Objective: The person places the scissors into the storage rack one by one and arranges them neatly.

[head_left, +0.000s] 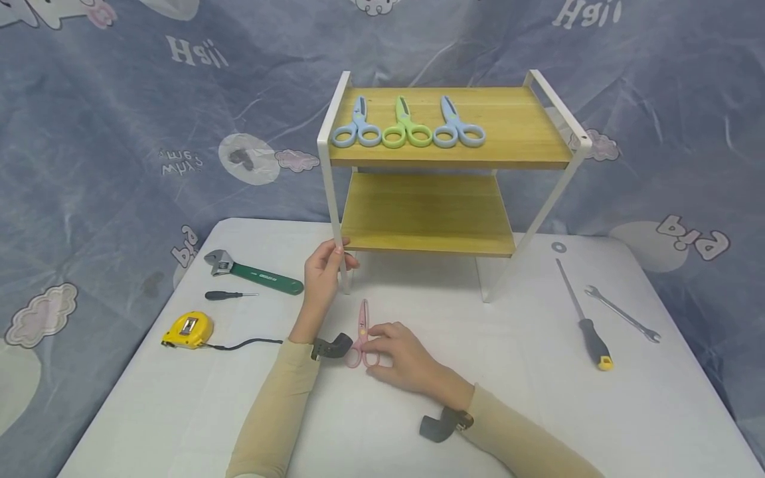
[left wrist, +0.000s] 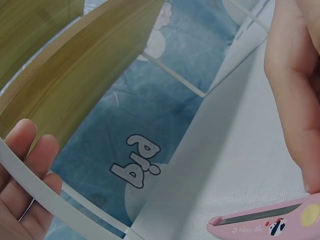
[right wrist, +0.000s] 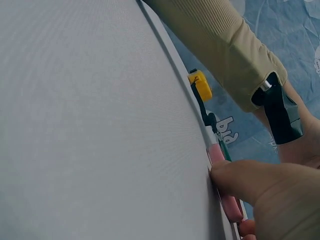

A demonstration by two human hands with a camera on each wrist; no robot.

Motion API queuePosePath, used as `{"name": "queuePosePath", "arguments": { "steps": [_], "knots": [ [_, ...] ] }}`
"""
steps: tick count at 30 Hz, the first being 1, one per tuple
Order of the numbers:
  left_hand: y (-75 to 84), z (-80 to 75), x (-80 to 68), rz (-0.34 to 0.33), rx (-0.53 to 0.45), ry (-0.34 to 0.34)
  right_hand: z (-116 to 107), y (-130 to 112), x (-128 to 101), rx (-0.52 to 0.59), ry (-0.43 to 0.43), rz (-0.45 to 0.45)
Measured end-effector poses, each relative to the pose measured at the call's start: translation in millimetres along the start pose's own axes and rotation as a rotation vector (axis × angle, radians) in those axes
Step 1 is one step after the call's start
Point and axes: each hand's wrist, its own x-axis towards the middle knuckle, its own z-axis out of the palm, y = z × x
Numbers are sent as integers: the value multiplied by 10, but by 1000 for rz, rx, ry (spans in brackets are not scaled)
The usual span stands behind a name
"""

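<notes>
The pink scissors (head_left: 361,332) are lying flat on the white tabletop (head_left: 526,398), blades pointing toward the rack, just in front of its left front leg. My right hand (head_left: 402,362) is pinching their handle loops, fingers curled around them, so that grip is clamped on the scissors; the right wrist view is showing my thumb pressed on the pink handle (right wrist: 224,197). My left hand (head_left: 323,272) is holding the white left front leg of the two-tier wooden rack (head_left: 430,212), fingers wrapped on the post, a grip closed around it, as the left wrist view is confirming with fingers (left wrist: 30,150) lying against the white bar.

On the rack's top shelf, three more pairs are sitting side by side: light blue scissors (head_left: 357,126), green scissors (head_left: 406,126) and blue scissors (head_left: 457,126). Left of my arms are lying a green-handled adjustable wrench (head_left: 254,272), a small black screwdriver (head_left: 227,295) and a yellow tape measure (head_left: 188,329). On the right are resting a long screwdriver (head_left: 582,315), a slim spanner (head_left: 621,313) and a small washer (head_left: 558,247).
</notes>
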Motion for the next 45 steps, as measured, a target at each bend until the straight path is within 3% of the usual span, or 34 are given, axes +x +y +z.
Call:
{"name": "queuePosePath", "arguments": {
  "steps": [7,20,31,45],
  "knots": [
    [-22,-5,2,24,3,-2,2,5,-2,0,23,-10],
    [-17,-8,4,6,14,1,3,-4,5,25,55,-5],
    [-13,-3,14,1,23,4,7,22,-8,-60,62,-31],
    [-19,-4,5,-1,24,1,-22,18,-8,-70,78,-55]
  ]
}}
